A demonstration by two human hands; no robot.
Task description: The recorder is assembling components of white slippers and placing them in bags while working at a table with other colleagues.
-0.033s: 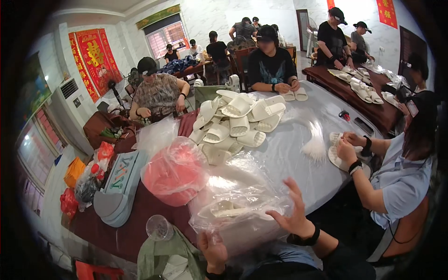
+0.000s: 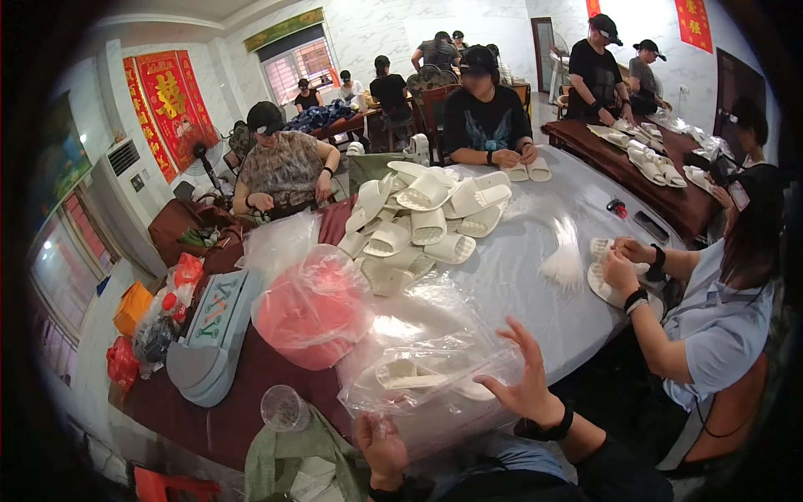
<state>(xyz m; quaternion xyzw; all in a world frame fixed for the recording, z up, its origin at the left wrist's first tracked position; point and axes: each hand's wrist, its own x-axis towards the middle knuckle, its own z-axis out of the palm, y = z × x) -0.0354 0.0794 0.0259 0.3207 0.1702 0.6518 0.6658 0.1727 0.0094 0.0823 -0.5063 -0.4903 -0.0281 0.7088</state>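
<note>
In front of me at the table's near edge lies a clear plastic bag (image 2: 452,356) with a cream slipper (image 2: 406,375) showing through the film. My left hand (image 2: 383,448) is closed on the bag's near left corner, with some film at the fingertips. At the bag's right end my right hand (image 2: 531,385) is open, fingers spread and pointing up, the thumb close against the film. Whether the thumb touches it I cannot tell. Beyond the bag rises a heap of cream slippers (image 2: 427,191).
A red bundle in clear plastic (image 2: 314,309) sits left of the bag. Nearby are a grey-blue stepped box (image 2: 209,335), a clear cup (image 2: 284,408) and a bunch of thin white strips (image 2: 562,263). At right, a co-worker's hands (image 2: 627,263) hold slippers; others work around the tables.
My right hand has shifted very slightly, its fingers a little farther apart from the bag. The film over the slipper lies smoother and shows it more clearly. My left hand stays put.
</note>
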